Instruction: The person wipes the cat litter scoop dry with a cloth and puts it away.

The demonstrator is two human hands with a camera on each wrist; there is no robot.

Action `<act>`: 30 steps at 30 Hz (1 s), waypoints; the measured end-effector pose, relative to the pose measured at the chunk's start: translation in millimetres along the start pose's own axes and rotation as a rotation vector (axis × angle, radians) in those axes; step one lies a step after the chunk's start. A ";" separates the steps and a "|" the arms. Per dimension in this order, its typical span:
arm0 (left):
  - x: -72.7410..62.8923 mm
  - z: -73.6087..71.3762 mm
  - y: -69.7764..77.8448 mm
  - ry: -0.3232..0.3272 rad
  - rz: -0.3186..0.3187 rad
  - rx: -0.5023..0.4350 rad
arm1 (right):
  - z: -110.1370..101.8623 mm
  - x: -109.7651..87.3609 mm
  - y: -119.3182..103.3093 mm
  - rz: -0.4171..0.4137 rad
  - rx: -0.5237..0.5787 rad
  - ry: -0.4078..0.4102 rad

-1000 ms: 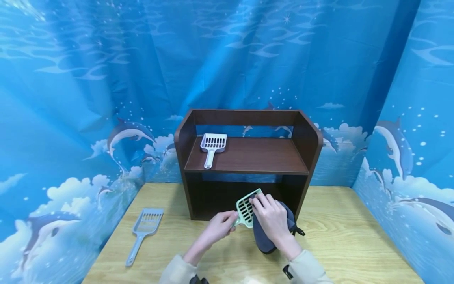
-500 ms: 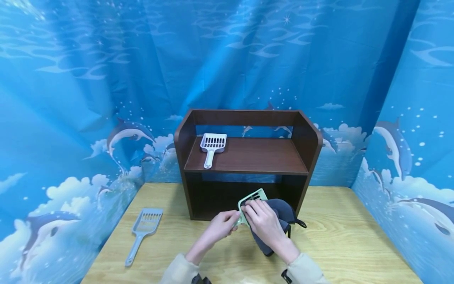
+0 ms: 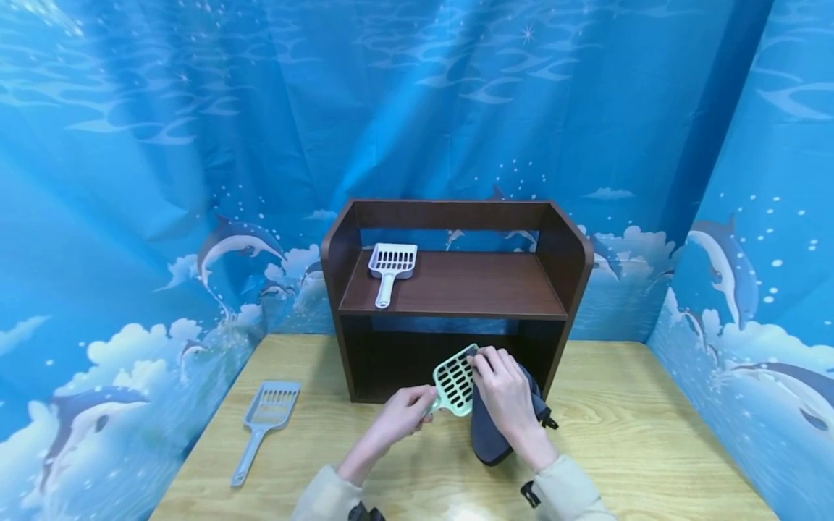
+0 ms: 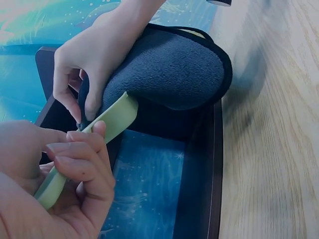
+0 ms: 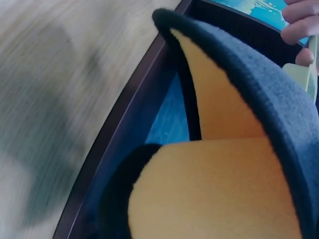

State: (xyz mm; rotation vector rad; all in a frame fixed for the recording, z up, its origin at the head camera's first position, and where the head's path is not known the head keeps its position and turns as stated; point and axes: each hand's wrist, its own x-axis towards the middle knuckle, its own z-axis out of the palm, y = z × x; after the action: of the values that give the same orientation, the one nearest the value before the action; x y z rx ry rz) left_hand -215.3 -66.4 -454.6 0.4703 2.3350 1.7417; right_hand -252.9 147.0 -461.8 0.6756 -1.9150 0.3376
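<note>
My left hand (image 3: 405, 414) grips the handle of a pale green litter scoop (image 3: 456, 380), its slotted head tilted up to the right in front of the shelf. My right hand (image 3: 504, 391) pinches a dark grey-blue plush cloth (image 4: 172, 67) between thumb and fingers, at the upper right edge of the scoop's head. The cloth has black edging and a yellow-orange underside (image 5: 214, 184), and it drapes down below the hand. In the left wrist view, the cloth overlaps the scoop's rim. The handle is mostly hidden inside my left fingers.
Behind the hands stands a dark brown two-tier shelf (image 3: 482, 286). A white litter scoop (image 3: 393, 262) lies at the left of its upper tier. On the wooden table (image 3: 625, 427), a grey-blue litter scoop (image 3: 259, 430) lies to the left. Blue dolphin-print curtains surround the table.
My right hand slid with the cloth down-left across the scoop's head, then back up-right to its far edge. The cloth bunched and hangs straighter now. My left hand stayed nearly still.
</note>
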 end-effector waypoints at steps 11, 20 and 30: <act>-1.6 -0.5 -1.2 0.117 -0.026 0.024 | -11.9 -3.6 3.0 -0.012 0.032 -0.143; -2.0 -1.2 -4.9 0.129 -0.047 0.046 | -28.2 -10.1 4.0 -0.028 0.052 -0.222; 0.5 8.4 -1.6 0.068 -0.025 -0.006 | -30.1 7.6 0.1 0.063 0.043 -0.138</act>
State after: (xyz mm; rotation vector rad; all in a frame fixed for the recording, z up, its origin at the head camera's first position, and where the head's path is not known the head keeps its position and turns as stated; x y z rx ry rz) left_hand -213.1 -59.1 -458.6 0.3847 2.3705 1.7798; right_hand -233.0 160.2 -442.0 0.6826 -2.0684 0.3809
